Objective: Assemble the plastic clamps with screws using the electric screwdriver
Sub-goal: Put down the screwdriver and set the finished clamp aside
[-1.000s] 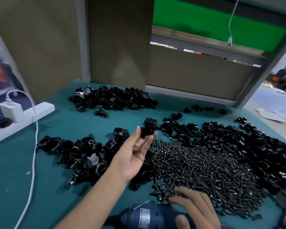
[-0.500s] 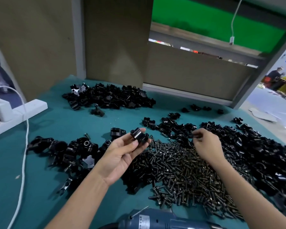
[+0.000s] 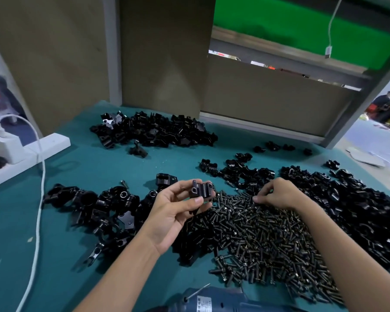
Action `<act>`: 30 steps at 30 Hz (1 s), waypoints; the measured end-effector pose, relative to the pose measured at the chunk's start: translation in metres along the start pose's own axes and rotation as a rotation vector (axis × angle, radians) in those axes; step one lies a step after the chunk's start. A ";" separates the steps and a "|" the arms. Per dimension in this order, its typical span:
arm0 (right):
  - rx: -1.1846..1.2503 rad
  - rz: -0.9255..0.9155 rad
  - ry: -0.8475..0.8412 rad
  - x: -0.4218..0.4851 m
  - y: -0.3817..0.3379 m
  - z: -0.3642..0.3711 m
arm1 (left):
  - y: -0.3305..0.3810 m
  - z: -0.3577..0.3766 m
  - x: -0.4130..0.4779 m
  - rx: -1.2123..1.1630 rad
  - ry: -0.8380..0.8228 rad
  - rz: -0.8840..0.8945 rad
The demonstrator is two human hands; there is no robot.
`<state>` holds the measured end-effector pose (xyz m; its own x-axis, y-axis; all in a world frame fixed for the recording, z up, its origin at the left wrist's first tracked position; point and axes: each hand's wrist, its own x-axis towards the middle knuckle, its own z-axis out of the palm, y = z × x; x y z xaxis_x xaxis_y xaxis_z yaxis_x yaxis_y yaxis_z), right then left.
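- left hand point(image 3: 176, 212) pinches 1 clamp point(image 3: 200, 192) at the left edge of the screw pile point(image 3: 268, 239), long side running left-right
- right hand point(image 3: 277, 194) curls into the pile's far edge, can't tell if it's got a screw
- clamp's just left of that hand, so a short carry imo

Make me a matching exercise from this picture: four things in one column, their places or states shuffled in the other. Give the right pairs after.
Column one
1. left hand
2. right hand
3. electric screwdriver
4. white power strip

Column two
A. lies at the bottom edge of the view
B. fingertips down on the screw pile
C. at the left edge of the teal table, with a charger plugged in
D. holds up a black plastic clamp

Pairs: 1-D, 2-B, 3-A, 4-C
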<state>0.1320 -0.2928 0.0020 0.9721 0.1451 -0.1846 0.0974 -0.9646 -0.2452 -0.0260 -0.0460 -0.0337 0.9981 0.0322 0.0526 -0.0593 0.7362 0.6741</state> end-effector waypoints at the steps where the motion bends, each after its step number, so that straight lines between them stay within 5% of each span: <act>1: 0.055 0.013 0.005 0.002 0.000 -0.004 | 0.000 0.000 -0.001 0.003 0.005 0.007; 6: 0.067 0.000 0.307 0.027 -0.001 -0.004 | -0.001 -0.001 -0.002 -0.017 0.019 0.015; 12: -0.034 -0.017 0.170 0.072 -0.020 0.018 | 0.000 -0.005 -0.003 0.015 0.021 0.000; 17: -0.022 0.026 0.346 0.078 -0.015 0.023 | 0.000 -0.008 0.000 0.055 0.023 -0.012; 19: 0.200 -0.007 0.396 0.068 -0.018 0.015 | 0.000 -0.009 0.001 0.054 0.022 -0.011; 23: 0.995 -0.174 0.079 0.016 -0.038 0.001 | 0.001 -0.006 0.002 0.068 0.031 0.005; 30: 1.051 -0.429 -0.166 -0.071 -0.061 0.005 | 0.005 0.006 -0.001 0.065 -0.034 0.008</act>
<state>0.0563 -0.2437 0.0256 0.8543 0.5197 0.0023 0.1118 -0.1794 -0.9774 -0.0278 -0.0462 -0.0260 0.9965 0.0134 0.0824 -0.0689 0.6904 0.7201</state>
